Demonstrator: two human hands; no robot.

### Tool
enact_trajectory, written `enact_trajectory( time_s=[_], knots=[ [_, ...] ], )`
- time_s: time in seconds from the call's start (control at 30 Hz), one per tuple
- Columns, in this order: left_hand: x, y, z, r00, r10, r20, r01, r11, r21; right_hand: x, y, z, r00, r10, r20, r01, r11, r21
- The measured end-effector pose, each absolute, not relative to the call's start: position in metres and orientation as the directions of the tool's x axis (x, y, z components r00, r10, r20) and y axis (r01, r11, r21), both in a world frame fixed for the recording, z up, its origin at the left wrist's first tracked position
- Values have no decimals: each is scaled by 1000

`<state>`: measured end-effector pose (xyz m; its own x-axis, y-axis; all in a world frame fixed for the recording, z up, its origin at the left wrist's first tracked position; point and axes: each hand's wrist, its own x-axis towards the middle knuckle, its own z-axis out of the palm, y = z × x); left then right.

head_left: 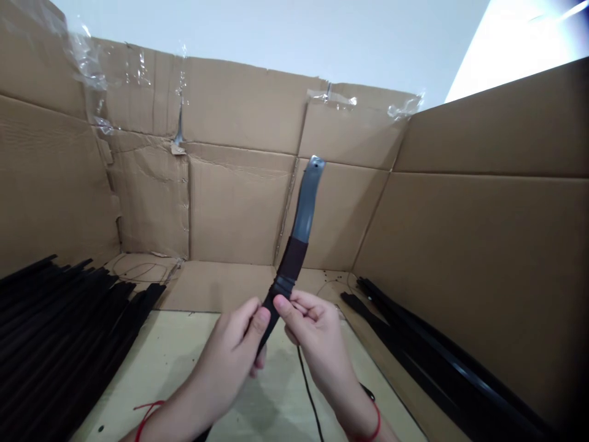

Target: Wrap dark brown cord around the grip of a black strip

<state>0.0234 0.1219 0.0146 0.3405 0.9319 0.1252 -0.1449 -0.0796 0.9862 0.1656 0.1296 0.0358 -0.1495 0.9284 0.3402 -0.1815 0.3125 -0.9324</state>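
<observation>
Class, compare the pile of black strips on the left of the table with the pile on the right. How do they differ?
The left pile of black strips is large and fanned out, many strips deep; the right pile of black strips is thin, only a few. The left pile lies out on the table; the right pile runs along the cardboard wall. Both hold long, dark, narrow strips, and neither is touched by a hand.

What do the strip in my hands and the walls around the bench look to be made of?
The strip looks like thin grey metal: smooth, with a dull sheen, curved, and a dark sleeve over its lower part, possibly plastic or fabric. The walls are plain brown corrugated cardboard, creased and taped at the seams.
</observation>
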Motion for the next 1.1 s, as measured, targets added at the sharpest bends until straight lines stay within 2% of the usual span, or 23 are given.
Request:
enact_trajectory(
  time_s=[0.07, 0.13, 0.17, 0.27, 0.3, 0.33, 0.43, 0.47, 0.53, 0.57, 0.6, 0.63, 0.7, 0.73, 0.77, 0.8, 0.87, 0.93, 0.97, 1.0, 1.03, 1.07, 1.1],
  knots=[
    [23, 122, 16, 458, 886, 71, -186, 18, 982, 169, 130, 38, -304, 910, 281, -248, 209, -946],
    [22, 125, 14, 603, 798, 2, -216, 161, 963, 170, 130, 39, -333, 903, 273, -263, 189, -946],
    [23, 126, 12, 598, 802, -6, -197, 155, 968, 169, 131, 38, -293, 911, 290, -249, 220, -943],
    [23, 124, 12, 376, 923, 80, -90, -49, 995, 164, 131, 34, -147, 928, 341, -200, 310, -930],
    [23, 121, 13, 354, 931, 88, -95, -58, 994, 163, 131, 33, -153, 930, 336, -199, 304, -932],
    [22, 119, 16, 394, 917, 63, -140, -8, 990, 162, 130, 32, -185, 931, 315, -213, 274, -938],
    [18, 114, 24, 707, 703, -81, -238, 343, 909, 163, 129, 32, -247, 924, 293, -241, 235, -942],
    [17, 115, 26, 720, 689, -86, -234, 357, 904, 164, 129, 32, -209, 926, 314, -222, 268, -938],
    [18, 117, 25, 524, 852, 4, -228, 136, 964, 164, 130, 32, -127, 921, 369, -173, 346, -922],
    [19, 119, 23, 413, 909, 62, -207, 28, 978, 165, 131, 32, -131, 919, 372, -168, 349, -922],
    [20, 121, 20, 358, 930, 79, -198, -7, 980, 165, 131, 32, -170, 921, 352, -189, 320, -929],
    [21, 123, 17, 387, 921, 42, -213, 45, 976, 165, 131, 33, -232, 917, 323, -225, 273, -936],
    [23, 127, 12, 587, 803, -108, -247, 304, 920, 164, 130, 33, -318, 900, 299, -250, 225, -942],
    [24, 128, 10, 661, 735, -154, -232, 395, 889, 163, 129, 33, -305, 899, 313, -231, 249, -941],
    [25, 129, 8, 670, 725, -162, -221, 403, 888, 161, 127, 33, -267, 903, 337, -198, 291, -936],
    [25, 129, 8, 608, 784, -125, -226, 322, 919, 160, 126, 32, -224, 905, 360, -161, 330, -930],
    [23, 129, 11, 377, 926, 14, -200, 67, 977, 156, 123, 31, -166, 917, 363, -121, 347, -930],
    [18, 127, 16, 331, 943, 32, -179, 30, 983, 156, 122, 32, -190, 933, 305, -167, 276, -947],
    [15, 127, 17, 493, 867, -69, -189, 184, 964, 156, 121, 32, -227, 934, 276, -197, 234, -952],
    [14, 126, 18, 698, 695, -172, -173, 397, 902, 157, 121, 33, -257, 931, 259, -216, 205, -954],
    [13, 126, 18, 834, 518, -188, -132, 519, 845, 158, 120, 35, -270, 927, 260, -223, 202, -954],
    [14, 126, 18, 869, 464, -171, -139, 562, 815, 159, 120, 36, -258, 926, 276, -215, 224, -951],
    [16, 126, 16, 847, 502, -178, -153, 549, 821, 160, 120, 37, -218, 929, 300, -192, 261, -946]
  ],
)
